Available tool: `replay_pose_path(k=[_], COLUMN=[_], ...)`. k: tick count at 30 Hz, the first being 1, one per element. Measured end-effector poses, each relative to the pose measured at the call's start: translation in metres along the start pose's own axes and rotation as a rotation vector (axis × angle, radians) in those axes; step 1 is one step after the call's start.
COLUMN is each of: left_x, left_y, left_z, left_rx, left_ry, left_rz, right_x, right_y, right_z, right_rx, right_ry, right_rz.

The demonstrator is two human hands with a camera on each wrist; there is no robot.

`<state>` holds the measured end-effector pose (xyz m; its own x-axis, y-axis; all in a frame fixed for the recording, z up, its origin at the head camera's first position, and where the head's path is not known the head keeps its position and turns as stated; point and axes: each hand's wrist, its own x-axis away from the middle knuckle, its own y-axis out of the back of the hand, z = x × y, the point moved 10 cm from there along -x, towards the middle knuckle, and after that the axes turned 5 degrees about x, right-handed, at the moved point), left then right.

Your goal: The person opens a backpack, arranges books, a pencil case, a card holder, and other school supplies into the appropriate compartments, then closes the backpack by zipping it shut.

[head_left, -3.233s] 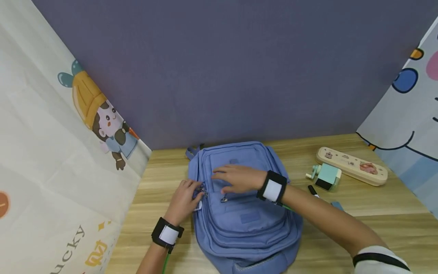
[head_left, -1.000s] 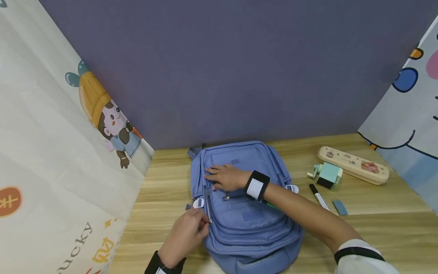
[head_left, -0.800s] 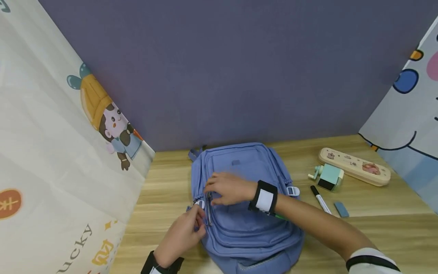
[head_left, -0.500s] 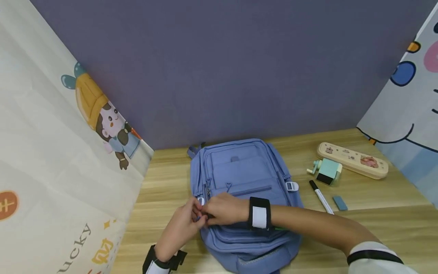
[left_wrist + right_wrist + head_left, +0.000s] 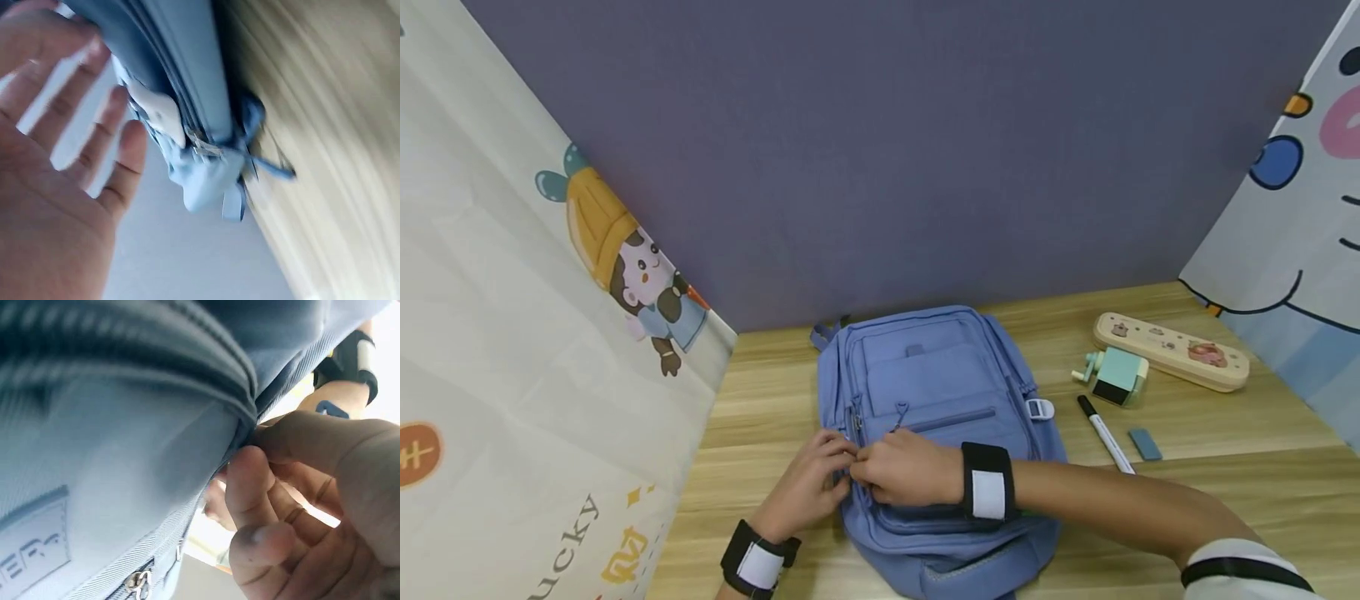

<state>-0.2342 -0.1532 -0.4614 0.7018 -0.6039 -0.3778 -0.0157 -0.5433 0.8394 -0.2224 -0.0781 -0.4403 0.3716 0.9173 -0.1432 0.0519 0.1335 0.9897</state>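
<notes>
A blue backpack (image 5: 940, 367) lies on the table, its zipped front facing up. My right hand (image 5: 910, 468) reaches across to its left side. In the right wrist view, the thumb and forefinger of the right hand (image 5: 312, 469) pinch the bag's fabric edge beside a zipper track (image 5: 206, 369); whatever lies between the fingertips is hidden. Close by, my left hand (image 5: 808, 483) is at the same side, fingertips near the right hand's. The left wrist view shows the left hand's fingers (image 5: 119, 169) spread and slightly bent, next to a white strap buckle (image 5: 156, 112).
Right of the backpack lie a capped marker (image 5: 1105, 435) and a blue-grey eraser (image 5: 1145, 444). Behind them are a green crank pencil sharpener (image 5: 1120, 377) and a cream pencil case (image 5: 1172, 352). A dark partition (image 5: 925, 167) rises along the table's back edge.
My right hand has come down from the backpack's front panel to its left edge, meeting the left hand. My left hand first slid down that side; its fingers have since loosened.
</notes>
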Motion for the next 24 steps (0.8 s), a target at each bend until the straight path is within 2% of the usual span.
replay_pose_path(k=[5,11,21,24], left_x=[-0.002,-0.005,-0.007,-0.008], left_y=[-0.001,-0.006,-0.009,-0.009], left_z=[0.003,0.002,0.009,0.009], left_rx=[-0.098,-0.19,-0.194,-0.196], left_ry=[-0.045,-0.098,-0.029,-0.026], left_rz=[-0.03,-0.066,-0.054,-0.049], right_x=[0.003,0.012,0.037,0.044], right_y=[0.002,0.004,0.015,0.02], right_z=[0.01,0.026,0.042,0.045], right_rx=[0.128,0.214,0.265,0.239], right_ry=[0.038,0.113,0.146,0.154], right_rz=[-0.029,-0.071,-0.125,-0.131])
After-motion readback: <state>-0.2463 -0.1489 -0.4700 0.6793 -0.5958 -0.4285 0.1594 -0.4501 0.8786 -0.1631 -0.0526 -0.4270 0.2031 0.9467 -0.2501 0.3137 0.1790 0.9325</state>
